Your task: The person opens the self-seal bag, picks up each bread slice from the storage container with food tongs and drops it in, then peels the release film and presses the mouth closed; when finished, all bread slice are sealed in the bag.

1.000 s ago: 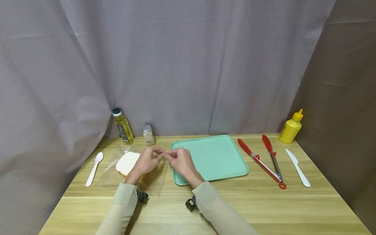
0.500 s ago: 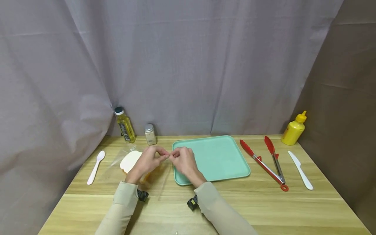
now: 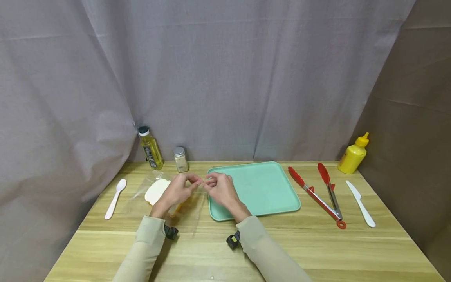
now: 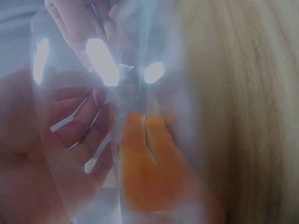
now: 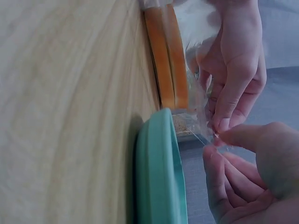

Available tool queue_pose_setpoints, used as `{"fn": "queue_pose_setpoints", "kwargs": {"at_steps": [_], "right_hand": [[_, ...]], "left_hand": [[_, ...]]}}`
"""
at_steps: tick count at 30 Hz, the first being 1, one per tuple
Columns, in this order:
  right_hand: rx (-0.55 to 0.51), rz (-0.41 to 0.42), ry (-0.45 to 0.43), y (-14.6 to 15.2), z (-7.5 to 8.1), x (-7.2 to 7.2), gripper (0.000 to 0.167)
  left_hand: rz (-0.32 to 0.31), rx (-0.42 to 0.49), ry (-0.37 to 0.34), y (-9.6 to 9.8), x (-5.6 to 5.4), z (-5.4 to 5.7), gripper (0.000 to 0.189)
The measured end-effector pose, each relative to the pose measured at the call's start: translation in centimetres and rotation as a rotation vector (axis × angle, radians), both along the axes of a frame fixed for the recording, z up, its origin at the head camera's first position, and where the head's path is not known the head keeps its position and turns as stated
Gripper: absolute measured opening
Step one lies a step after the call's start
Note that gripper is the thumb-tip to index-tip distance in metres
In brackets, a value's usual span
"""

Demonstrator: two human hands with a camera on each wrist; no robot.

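A clear plastic bag (image 5: 200,105) holds bread slices (image 3: 155,190) with white faces and orange-brown crusts, lying left of centre. In the right wrist view, two crust edges of the bread (image 5: 169,56) show side by side inside the film. My left hand (image 3: 177,192) reaches over the bag and pinches its edge between thumb and fingertips. Meeting it there, my right hand (image 3: 223,191) pinches the same edge close to the tray's left rim. Seen from the left wrist, glossy film spreads across my left hand (image 4: 60,135) and the bread crust (image 4: 152,172).
A mint-green tray (image 3: 260,192) lies right of the hands. Red-tipped tongs (image 3: 318,201) and a white knife (image 3: 361,205) lie farther right, below a yellow squeeze bottle (image 3: 352,157). On the left are an oil bottle (image 3: 151,152), a shaker jar (image 3: 181,160) and a white spoon (image 3: 115,199).
Both hands keep pinching the bag's edge at nearly the same spot, with small finger shifts. The whole head view has drifted slightly, moving the table items a little right.
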State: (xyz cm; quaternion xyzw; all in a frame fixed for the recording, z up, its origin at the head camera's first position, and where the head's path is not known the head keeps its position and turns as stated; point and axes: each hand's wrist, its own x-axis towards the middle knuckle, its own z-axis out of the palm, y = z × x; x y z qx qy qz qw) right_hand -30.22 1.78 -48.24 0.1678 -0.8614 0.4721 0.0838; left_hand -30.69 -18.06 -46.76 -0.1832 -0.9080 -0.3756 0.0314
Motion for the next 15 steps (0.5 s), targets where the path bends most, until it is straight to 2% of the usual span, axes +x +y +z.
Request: {"fn": "queue_pose_setpoints", "kwargs": {"at_steps": [3,10,15], "right_hand": [[-0.01,0.019,-0.011,0.02,-0.11,-0.06,0.038],[-0.027,0.016,-0.076,0.37,-0.04,-0.15,0.015],[-0.034,0.039,-0.058,0.59,-0.22,-0.42,0.016]], "left_hand": [[0.0,0.001,0.006,-0.09,0.0,0.01,0.011],[0.009,0.021,0.026,-0.14,-0.1,0.1,0.013],[0.016,0.021,0.036,-0.03,-0.15,0.19,0.012]]}}
